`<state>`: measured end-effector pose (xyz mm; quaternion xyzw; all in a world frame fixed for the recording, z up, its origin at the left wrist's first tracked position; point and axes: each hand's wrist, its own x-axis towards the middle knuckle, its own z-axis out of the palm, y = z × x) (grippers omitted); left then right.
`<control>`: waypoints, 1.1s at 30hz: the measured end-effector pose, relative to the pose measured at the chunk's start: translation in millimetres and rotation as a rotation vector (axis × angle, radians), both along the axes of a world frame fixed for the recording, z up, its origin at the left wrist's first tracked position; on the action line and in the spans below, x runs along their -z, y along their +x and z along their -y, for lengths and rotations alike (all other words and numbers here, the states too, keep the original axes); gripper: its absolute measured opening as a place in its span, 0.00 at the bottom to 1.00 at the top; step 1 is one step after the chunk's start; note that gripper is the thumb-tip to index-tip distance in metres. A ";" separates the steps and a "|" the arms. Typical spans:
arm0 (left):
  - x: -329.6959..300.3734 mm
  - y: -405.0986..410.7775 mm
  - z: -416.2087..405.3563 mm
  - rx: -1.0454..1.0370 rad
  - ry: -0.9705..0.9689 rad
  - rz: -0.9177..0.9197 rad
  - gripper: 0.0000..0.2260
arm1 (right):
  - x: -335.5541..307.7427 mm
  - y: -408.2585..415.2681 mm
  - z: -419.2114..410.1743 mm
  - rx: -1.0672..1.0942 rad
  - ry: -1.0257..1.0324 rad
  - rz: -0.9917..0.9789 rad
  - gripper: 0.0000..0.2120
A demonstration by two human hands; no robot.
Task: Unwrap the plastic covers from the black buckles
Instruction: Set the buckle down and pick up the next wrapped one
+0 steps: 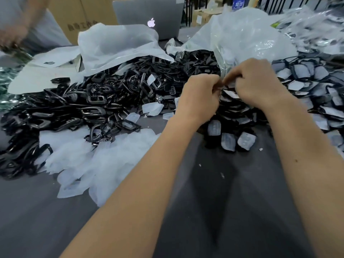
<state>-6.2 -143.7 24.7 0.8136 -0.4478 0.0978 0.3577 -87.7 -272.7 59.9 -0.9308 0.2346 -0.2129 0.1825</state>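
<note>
1. Dark grey table (214, 192) below both forearms, under everything; cardboard boxes and an open laptop (149, 19) far beyond the hands; a second person's blurred hand at far left.
2. Big crumpled clear bags (242, 34) just beyond the hands.
3. Heap of bare black buckles (96, 101) left of the left hand (200, 97); heap of wrapped buckles (307, 86) right of and beneath the right hand (260, 84).
4. Discarded plastic covers (96, 161) lower left of the left hand.
5. Hands meeting knuckle to knuckle, fingers curled, seemingly pinching one small wrapped piece between them; piece mostly hidden, long axis not readable; neither hand nearer.
</note>
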 end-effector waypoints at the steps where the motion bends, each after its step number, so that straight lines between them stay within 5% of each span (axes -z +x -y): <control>1: -0.8 4.3 -9.3 -0.032 -0.013 -0.020 0.08 | -1.1 4.7 -8.0 -0.011 -0.013 0.063 0.24; 5: 2.1 31.2 -60.1 -0.223 0.082 -0.073 0.10 | 7.9 37.7 -54.8 -0.152 -0.035 0.140 0.20; 10: 8.2 62.3 -128.1 -0.528 0.238 -0.170 0.11 | 43.6 83.6 -109.8 -0.356 -0.092 -0.137 0.19; 13: 14.7 69.6 -148.4 -0.535 0.344 -0.236 0.10 | 63.5 98.2 -132.7 -0.358 -0.243 -0.248 0.17; 18: 16.4 76.9 -153.9 -0.533 0.351 -0.286 0.10 | 70.0 104.1 -137.9 -0.286 -0.270 -0.128 0.14; 24: 18.0 85.0 -164.6 -0.538 0.212 -0.372 0.07 | 58.2 94.8 -138.3 -0.430 -0.035 -0.056 0.07; 29: 14.3 92.2 -182.1 -0.558 -0.205 -0.486 0.04 | 56.6 101.4 -146.2 -0.508 0.147 -0.056 0.04; 33: 8.7 84.9 -188.7 -0.375 -0.398 -0.744 0.04 | 62.5 105.2 -156.1 -0.564 0.670 0.084 0.11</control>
